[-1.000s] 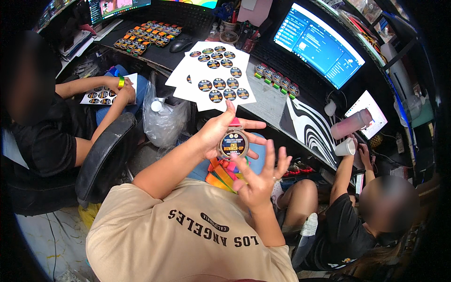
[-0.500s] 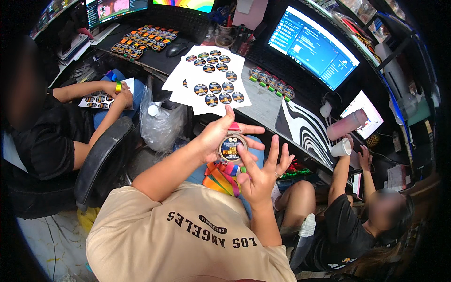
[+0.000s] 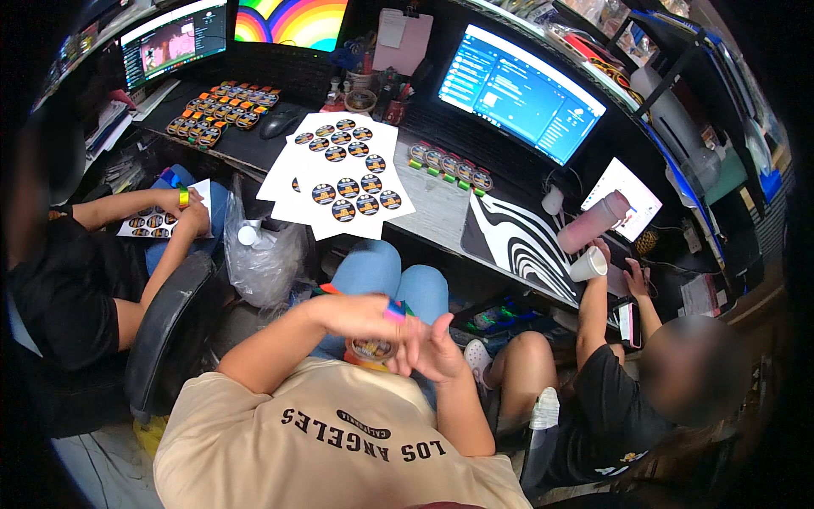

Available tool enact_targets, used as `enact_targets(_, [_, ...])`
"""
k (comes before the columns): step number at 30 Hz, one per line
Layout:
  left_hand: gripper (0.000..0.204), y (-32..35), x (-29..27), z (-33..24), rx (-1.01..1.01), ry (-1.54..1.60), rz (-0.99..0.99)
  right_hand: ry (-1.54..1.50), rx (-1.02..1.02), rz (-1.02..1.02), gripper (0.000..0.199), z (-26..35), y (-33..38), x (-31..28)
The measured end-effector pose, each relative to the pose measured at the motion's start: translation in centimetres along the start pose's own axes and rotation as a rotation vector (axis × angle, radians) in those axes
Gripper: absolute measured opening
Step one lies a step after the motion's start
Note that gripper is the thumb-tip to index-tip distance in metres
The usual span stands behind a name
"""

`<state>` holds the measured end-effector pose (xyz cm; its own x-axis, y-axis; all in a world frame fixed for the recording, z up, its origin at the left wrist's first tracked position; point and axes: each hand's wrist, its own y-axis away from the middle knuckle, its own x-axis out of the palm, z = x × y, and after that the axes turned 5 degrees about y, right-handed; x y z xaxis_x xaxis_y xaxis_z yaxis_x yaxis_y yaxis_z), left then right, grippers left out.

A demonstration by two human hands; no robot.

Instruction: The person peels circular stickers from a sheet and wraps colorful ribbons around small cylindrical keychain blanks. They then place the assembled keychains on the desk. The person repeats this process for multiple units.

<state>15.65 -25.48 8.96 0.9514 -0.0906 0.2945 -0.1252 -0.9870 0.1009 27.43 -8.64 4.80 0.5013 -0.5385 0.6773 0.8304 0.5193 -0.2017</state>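
Above my lap, my left hand [image 3: 354, 316] and my right hand [image 3: 434, 349] come together around a round medal [image 3: 371, 349] with a dark printed face. The left hand is bent over the medal, its fingers smeared by motion. A short stretch of blue and pink ribbon [image 3: 395, 310] shows at those fingers. My right hand is at the medal's right side, its thumb raised apart and its other fingers blurred and pointing left toward the medal. The medal hangs low, close to my shirt, partly covered by the hands.
Sheets of round stickers [image 3: 339, 225] overlap on the desk edge. Medals with ribbons lie in a cluster [image 3: 222, 114] at left and in a row [image 3: 449, 167] by the right monitor [image 3: 517, 93]. One person sits at left with a sticker sheet [image 3: 136, 227], another at right near a white cup [image 3: 588, 265].
My hands have come down and closer to my body with the medal. My right fingers were spread before the medal's face; now the left hand covers its top. The view has shifted.
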Motion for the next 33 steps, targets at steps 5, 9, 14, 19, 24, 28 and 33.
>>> enact_targets(5, [0.039,-1.7,1.3,1.8,-0.167,-0.13,0.287,0.184,-0.18,-0.543,0.055,-1.9,-2.2,1.4])
enact_targets(9, [0.042,-2.3,1.9,2.9,0.026,-0.01,0.072,-0.011,-0.512,-0.319,0.022,0.6,-1.7,0.9])
enact_targets(14, [0.044,-3.0,1.8,2.9,0.074,0.142,-0.105,0.26,-0.611,-0.479,0.016,1.5,-2.2,1.3])
enact_targets(19, [0.042,-1.6,2.5,2.8,-0.143,-0.052,0.058,-0.023,-0.747,-0.404,0.009,4.3,-0.4,1.3])
enact_targets(24, [0.034,-2.5,3.9,2.7,0.134,0.115,-0.054,-0.023,-0.605,-0.351,0.01,3.1,-0.7,2.5])
enact_targets(28, [0.033,-1.9,3.7,2.2,-0.024,0.163,-0.048,-0.082,-0.798,-0.276,0.014,6.6,0.9,2.7])
enact_targets(33, [0.035,0.9,1.7,0.9,-0.226,-0.24,-0.009,0.047,-0.992,-0.297,0.019,10.5,4.9,4.0])
